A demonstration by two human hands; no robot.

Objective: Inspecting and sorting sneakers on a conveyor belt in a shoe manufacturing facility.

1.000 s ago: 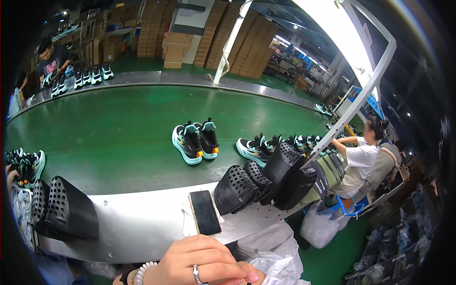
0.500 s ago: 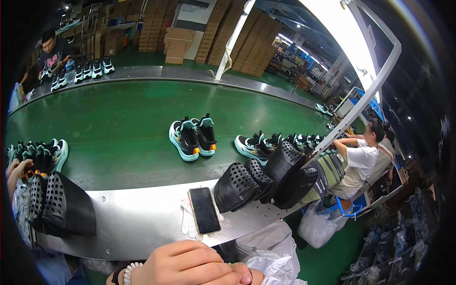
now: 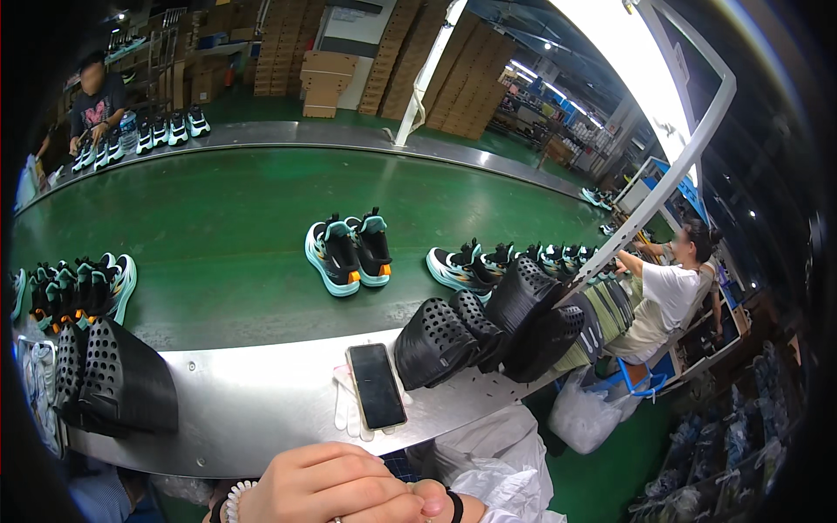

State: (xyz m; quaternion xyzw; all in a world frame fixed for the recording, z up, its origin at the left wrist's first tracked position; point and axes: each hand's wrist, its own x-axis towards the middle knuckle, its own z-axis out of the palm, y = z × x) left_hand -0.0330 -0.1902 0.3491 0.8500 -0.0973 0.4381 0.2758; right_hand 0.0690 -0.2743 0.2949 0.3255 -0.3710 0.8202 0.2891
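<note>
At the bottom edge my left hand (image 3: 327, 484), with a white coil bracelet at its wrist, lies folded over my right hand (image 3: 432, 497). Its fingers wrap round the right one, whose own fingers are mostly hidden; a black band circles that wrist. Just beyond, a dark-screened phone (image 3: 377, 388) lies on white gloves (image 3: 345, 410) on the metal ledge (image 3: 253, 392). A pair of black and mint sneakers (image 3: 336, 257) stands on the green conveyor belt (image 3: 218, 218), apart from my hands.
Black perforated shoe-shaped blocks (image 3: 122, 379) stand at the ledge's left, more black blocks (image 3: 436, 344) at its right. Sneakers cluster at left (image 3: 83, 288) and in a row at right (image 3: 462, 266). A white post (image 3: 663, 192) rises at right, near a seated co-worker (image 3: 667, 292). Another person (image 3: 96, 109) works across the belt.
The middle sneaker pair has shifted slightly left. At far left, the sneaker cluster sits a little farther right, and another person's hand has gone from it. My hands stay folded.
</note>
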